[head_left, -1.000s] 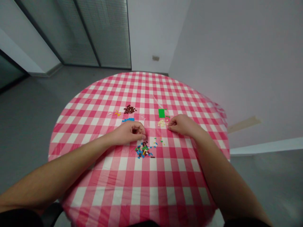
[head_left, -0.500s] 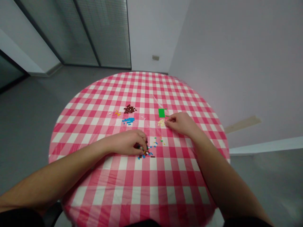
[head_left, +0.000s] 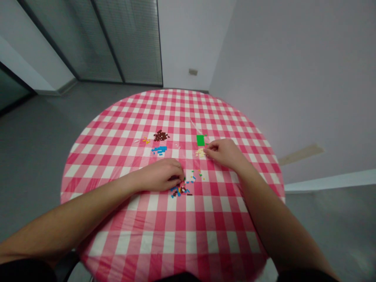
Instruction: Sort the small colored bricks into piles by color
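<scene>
My left hand (head_left: 164,174) is over the far-left side of a mixed pile of small building bricks (head_left: 179,191) in brown, blue, yellow and white. Its fingers are curled together, and whatever is between them is too small to make out. My right hand (head_left: 221,152) rests beside a small heap of cream bricks (head_left: 200,153), its thumb and fingertips pinched at the heap's right edge. Just beyond that heap lies a flat green plate (head_left: 200,140). What the right fingertips hold, if anything, is hidden.
A brown brick heap (head_left: 160,136) lies at the back left, with blue bricks (head_left: 159,150) in front and a few yellow pieces (head_left: 146,140) to the left. Loose small pieces (head_left: 200,175) are scattered right of the mixed pile. A checked cloth (head_left: 141,227) covers the round table.
My left hand has drawn back slightly from the mixed pile, its fingers more closed, uncovering more of the bricks. My right hand has barely shifted.
</scene>
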A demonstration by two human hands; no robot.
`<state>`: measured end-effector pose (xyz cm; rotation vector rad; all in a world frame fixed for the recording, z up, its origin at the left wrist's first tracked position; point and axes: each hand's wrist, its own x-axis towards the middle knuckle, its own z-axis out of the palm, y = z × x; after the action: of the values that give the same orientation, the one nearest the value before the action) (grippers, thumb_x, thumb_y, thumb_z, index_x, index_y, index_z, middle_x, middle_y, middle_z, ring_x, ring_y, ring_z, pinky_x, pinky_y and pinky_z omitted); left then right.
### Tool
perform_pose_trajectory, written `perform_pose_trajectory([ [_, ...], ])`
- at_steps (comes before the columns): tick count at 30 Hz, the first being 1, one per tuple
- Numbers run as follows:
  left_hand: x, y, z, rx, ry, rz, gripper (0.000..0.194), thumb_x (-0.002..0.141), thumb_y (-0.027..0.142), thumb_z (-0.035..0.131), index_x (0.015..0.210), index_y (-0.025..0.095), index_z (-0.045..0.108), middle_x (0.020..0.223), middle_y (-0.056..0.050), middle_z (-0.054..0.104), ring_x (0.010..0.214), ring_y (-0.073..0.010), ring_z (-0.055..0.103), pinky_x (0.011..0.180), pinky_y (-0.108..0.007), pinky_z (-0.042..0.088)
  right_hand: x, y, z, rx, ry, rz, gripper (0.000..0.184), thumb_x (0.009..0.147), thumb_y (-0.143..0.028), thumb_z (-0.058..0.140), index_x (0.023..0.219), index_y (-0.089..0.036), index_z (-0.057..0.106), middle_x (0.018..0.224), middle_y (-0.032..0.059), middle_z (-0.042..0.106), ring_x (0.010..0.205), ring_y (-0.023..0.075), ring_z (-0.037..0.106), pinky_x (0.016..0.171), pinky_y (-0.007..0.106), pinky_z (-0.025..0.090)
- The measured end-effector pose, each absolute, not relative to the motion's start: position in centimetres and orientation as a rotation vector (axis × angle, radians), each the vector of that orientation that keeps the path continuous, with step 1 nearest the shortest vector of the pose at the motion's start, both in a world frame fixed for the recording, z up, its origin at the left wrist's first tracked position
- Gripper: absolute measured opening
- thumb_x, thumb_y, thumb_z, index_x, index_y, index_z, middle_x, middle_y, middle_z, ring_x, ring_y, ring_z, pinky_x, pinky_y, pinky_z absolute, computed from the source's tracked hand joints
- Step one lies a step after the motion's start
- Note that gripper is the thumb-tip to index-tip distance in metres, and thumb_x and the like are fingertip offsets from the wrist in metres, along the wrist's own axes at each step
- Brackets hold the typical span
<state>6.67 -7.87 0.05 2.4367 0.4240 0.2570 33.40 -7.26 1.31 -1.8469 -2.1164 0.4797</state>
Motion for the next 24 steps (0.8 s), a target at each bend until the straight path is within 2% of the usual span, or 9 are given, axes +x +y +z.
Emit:
perform_pose_trajectory([
  [6,6.52,-7.78,0.11,2.401,0.459,0.234,0.012,0.084,0.01,0.061,0.087,0.016,0.071,0.089,-0.008,0.072,0.086,-0.0202,0.065,0.082,-0.031,0.049,33.57,-7.19,0.89,-1.809,-2.113,0.466,0.023,0.087,-0.032,0.062,0.07,-0.019,0.072,0.069,0.0054,0.073,0.063,0.0167,0.063,0.056,0.029,0.039],
  [13,6.25,-7.48,-0.28,2.377,0.454,0.242,0.017,0.084,0.007,0.057,0.089,0.016,0.071,0.091,-0.007,0.072,0.087,-0.0194,0.065,0.082,-0.03,0.049,33.43,-7.3,1.11,-1.826,-2.095,0.484,0.022,0.087,-0.031,0.063,0.073,-0.019,0.073,0.073,0.0064,0.075,0.064,0.0176,0.064,0.057,0.03,0.04],
  [24,6.59,-7.99,0.29,2.454,0.376,0.266,0.016,0.09,0.014,0.061,0.094,0.018,0.076,0.091,-0.008,0.073,0.088,-0.0198,0.066,0.082,-0.03,0.049,33.37,-7.32,0.98,-1.819,-2.116,0.469,0.022,0.088,-0.032,0.062,0.075,-0.018,0.074,0.073,0.0064,0.074,0.065,0.0173,0.063,0.057,0.029,0.039],
])
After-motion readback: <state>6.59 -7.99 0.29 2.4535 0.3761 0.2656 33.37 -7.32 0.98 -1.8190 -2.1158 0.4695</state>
